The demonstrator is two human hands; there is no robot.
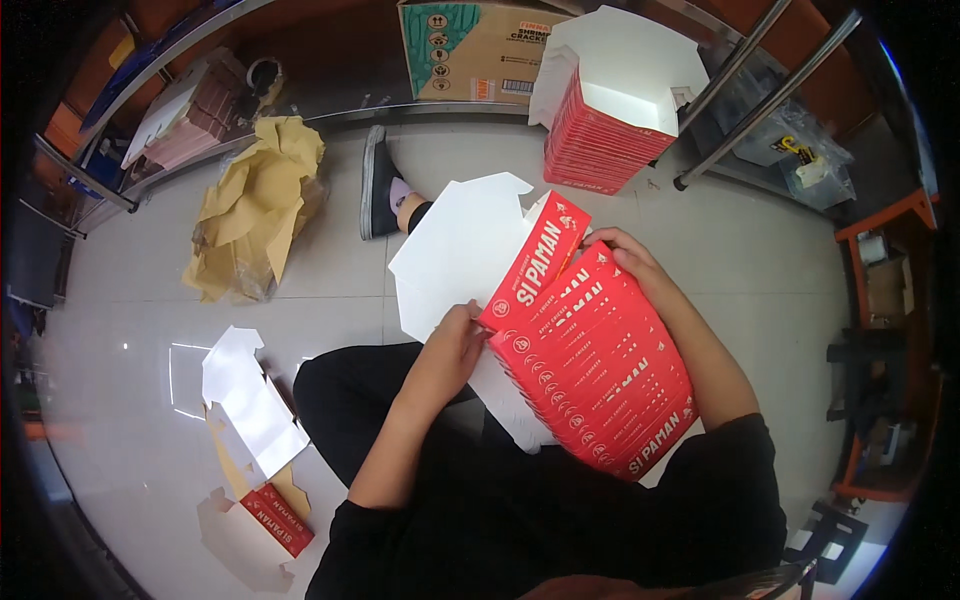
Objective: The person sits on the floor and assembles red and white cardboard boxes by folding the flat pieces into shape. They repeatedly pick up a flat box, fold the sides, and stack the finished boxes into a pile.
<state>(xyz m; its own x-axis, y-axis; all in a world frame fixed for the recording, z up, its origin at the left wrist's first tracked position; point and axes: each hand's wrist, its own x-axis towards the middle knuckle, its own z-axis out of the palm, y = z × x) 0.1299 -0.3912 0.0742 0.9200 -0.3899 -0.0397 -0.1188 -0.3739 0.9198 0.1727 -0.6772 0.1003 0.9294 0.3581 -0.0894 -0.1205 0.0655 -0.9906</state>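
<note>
A long stack of nested red paper food boxes leans across my lap, tilted, with pale lettering on the fronts. At its far end, one red box stands slightly out from the others, its white lid flap spread to the left. My left hand pinches this box at its left front corner. My right hand is closed round the far right end of the stack, its fingertips at the box's right corner. The boxes partly hide the fingertips of both hands.
A tall stack of nested red boxes stands on the floor ahead, beside metal legs. Crumpled brown paper lies left of my shoe. Loose boxes lie at left. A carton stands at the back.
</note>
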